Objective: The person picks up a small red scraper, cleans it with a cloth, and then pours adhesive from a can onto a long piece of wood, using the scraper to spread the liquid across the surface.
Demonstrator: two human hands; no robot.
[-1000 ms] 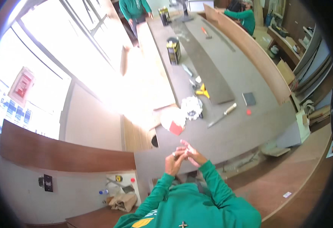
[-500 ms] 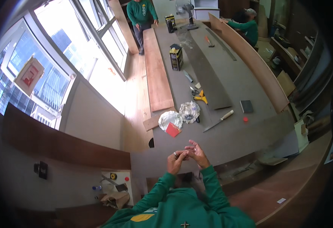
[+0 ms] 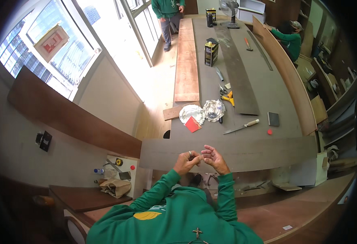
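Note:
My left hand [image 3: 187, 162] and my right hand [image 3: 215, 159] come together at the fingertips over a grey-brown board [image 3: 264, 152] lying crosswise in front of me. The left thumb and fingers are pinched together; whatever may be between them is too small to make out. My right hand's fingers are spread and slightly curved, its fingertips close to the left ones. Beyond them lie a red square sheet [image 3: 193, 124], a white foil-like dish [image 3: 190, 113], a crumpled stained dish [image 3: 214, 110] and a wooden-handled knife [image 3: 242, 126].
On the table stand a black-and-yellow can [image 3: 211, 53] and a fan [image 3: 229, 12]. A yellow-handled tool [image 3: 229, 98], a hammer [image 3: 248, 44], a dark block [image 3: 273, 119] and long boards [image 3: 186, 65] lie there. One person [image 3: 170, 14] stands far left; another [image 3: 289, 40] is far right.
The view has shifted, so the table things appear farther right and higher. My hands have drawn slightly apart, and the right fingers look more spread.

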